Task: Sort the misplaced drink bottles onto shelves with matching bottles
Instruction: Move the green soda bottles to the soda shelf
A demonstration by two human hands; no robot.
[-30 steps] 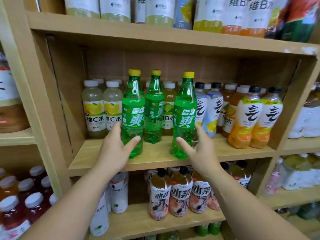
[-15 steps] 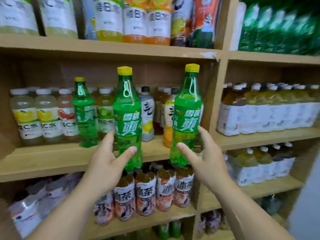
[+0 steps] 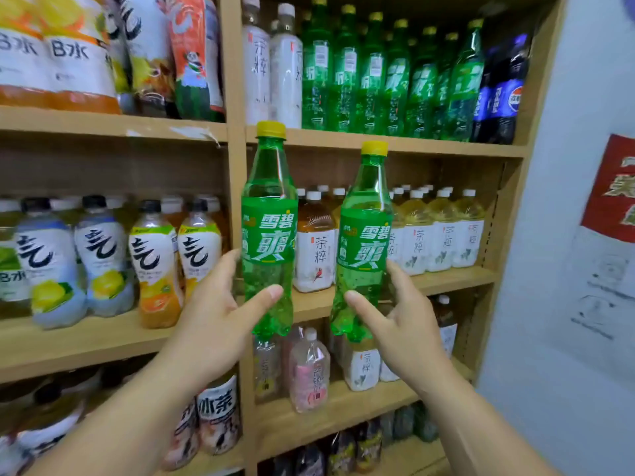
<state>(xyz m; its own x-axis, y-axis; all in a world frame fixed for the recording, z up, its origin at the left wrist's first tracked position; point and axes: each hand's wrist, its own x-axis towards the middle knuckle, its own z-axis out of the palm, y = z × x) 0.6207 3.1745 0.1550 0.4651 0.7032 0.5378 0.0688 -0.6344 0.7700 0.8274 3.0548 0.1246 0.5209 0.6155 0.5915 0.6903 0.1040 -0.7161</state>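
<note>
I hold two green soda bottles with yellow caps upright in the air in front of the shelving. My left hand grips the lower part of the left green bottle, thumb across its front. My right hand grips the right green bottle the same way. On the top right shelf stands a row of matching green bottles, above and behind the two I hold.
White-label tea bottles fill the middle right shelf behind the held bottles. Sparkling-water bottles stand on the left shelf. Dark blue cola bottles sit at the top right. A pale wall with a poster borders the right side.
Both hands lifted the two green bottles off the left shelf and carried them rightward. The view swung right, bringing the right-hand shelves with matching green bottles into sight.
</note>
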